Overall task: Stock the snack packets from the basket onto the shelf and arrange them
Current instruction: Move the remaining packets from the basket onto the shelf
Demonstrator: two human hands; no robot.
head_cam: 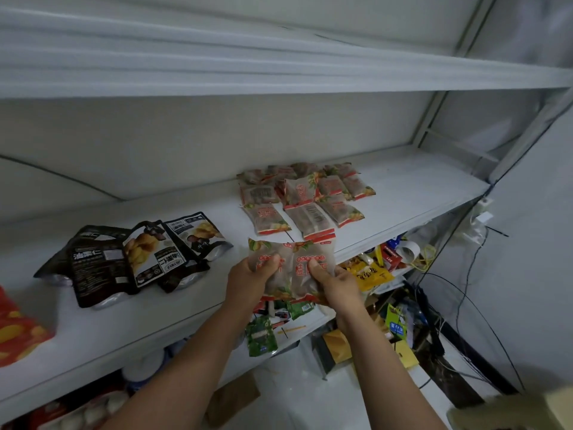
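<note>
I hold two translucent snack packets with red print side by side in front of the white shelf (412, 193). My left hand (248, 279) grips the left packet (267, 256), thumb on its face. My right hand (336, 282) grips the right packet (316, 259) the same way. Both packets hang just off the shelf's front edge. Several matching packets (305, 197) lie in rows on the shelf behind them. The basket is not in view.
Several black-and-white snack pouches (130, 259) lie overlapped on the shelf to the left. A red bag (15, 330) sits at the far left edge. The lower shelf holds mixed yellow and green packets (372, 274). Cables run along the right wall.
</note>
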